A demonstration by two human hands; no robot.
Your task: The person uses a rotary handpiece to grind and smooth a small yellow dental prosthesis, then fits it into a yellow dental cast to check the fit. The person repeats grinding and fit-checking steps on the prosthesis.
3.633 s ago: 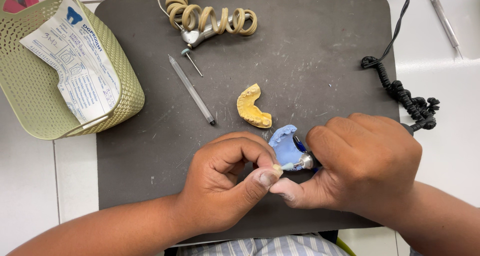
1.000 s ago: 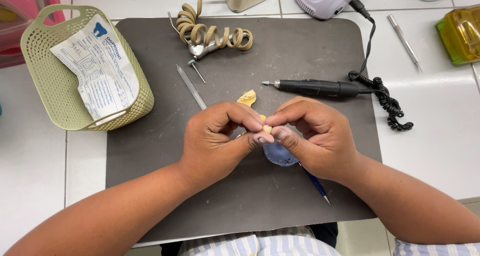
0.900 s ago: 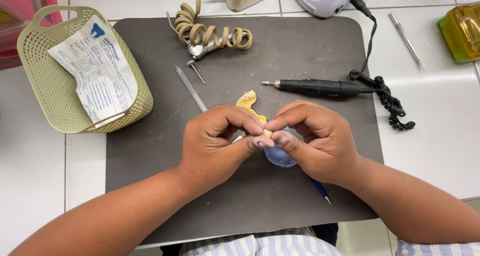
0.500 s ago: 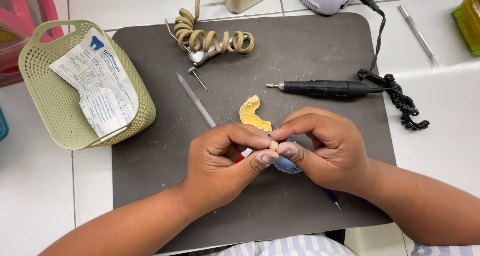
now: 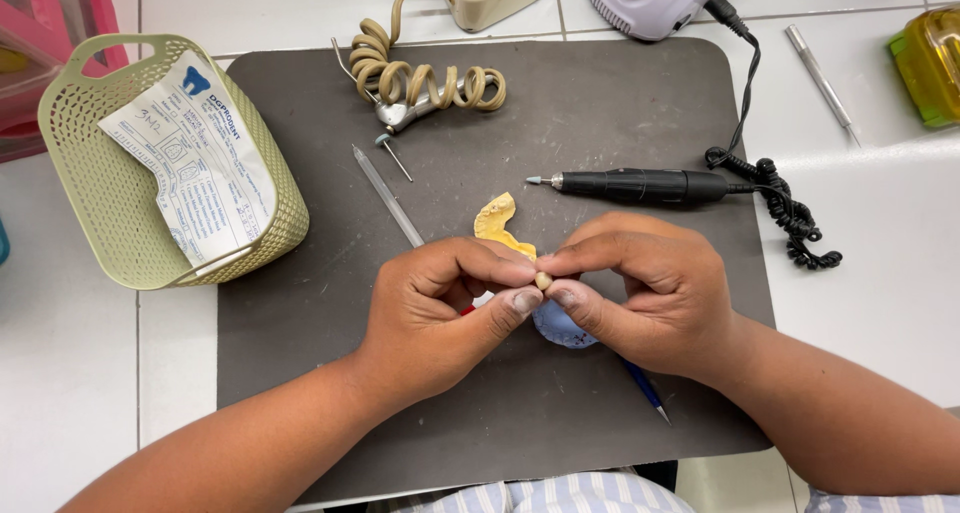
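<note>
head: left hand, right hand pinching small beige piece.

Both hands meet over the dark mat: left hand and right hand pinch a tiny tan piece between fingertips. A blue cast peeks out underneath, a yellow cast lies just behind, and the black handpiece lies further back.
</note>
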